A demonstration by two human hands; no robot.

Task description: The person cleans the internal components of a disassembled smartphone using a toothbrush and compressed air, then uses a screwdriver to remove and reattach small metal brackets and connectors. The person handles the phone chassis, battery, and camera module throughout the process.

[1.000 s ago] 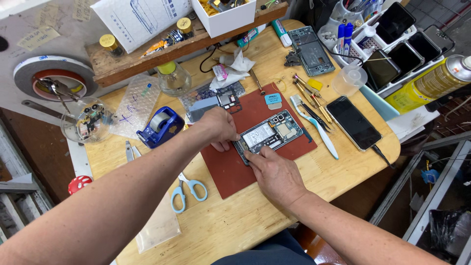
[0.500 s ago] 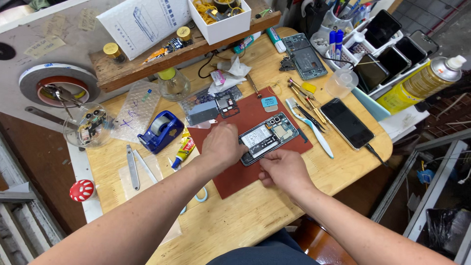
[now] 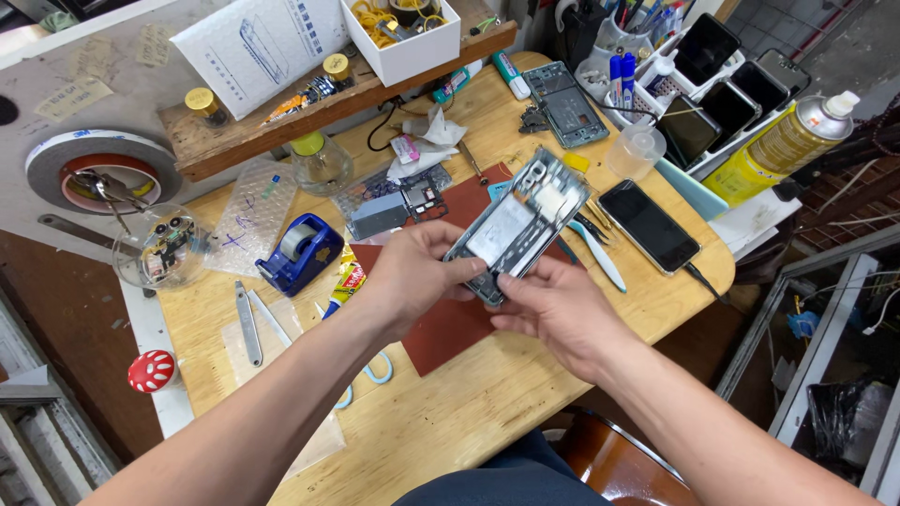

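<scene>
The opened phone (image 3: 518, 228) is lifted off the red mat (image 3: 450, 323) and held tilted above it, back cover off, so the inside is exposed: a pale battery in the middle, small metal parts at the far end. It looks not yet reassembled. The left hand (image 3: 412, 274) grips its near left edge with closed fingers; the right hand (image 3: 553, 305) pinches the near corner. Loose boards (image 3: 394, 206) lie behind the mat.

Pale wooden surface (image 3: 487, 412), grain running across, lit evenly from above. Behind it, a rough plank shelf (image 3: 234, 141) against a grey wall (image 3: 112, 56). To the right, tiled floor (image 3: 844, 47) and a metal frame (image 3: 797, 319), possibly shelving.
</scene>
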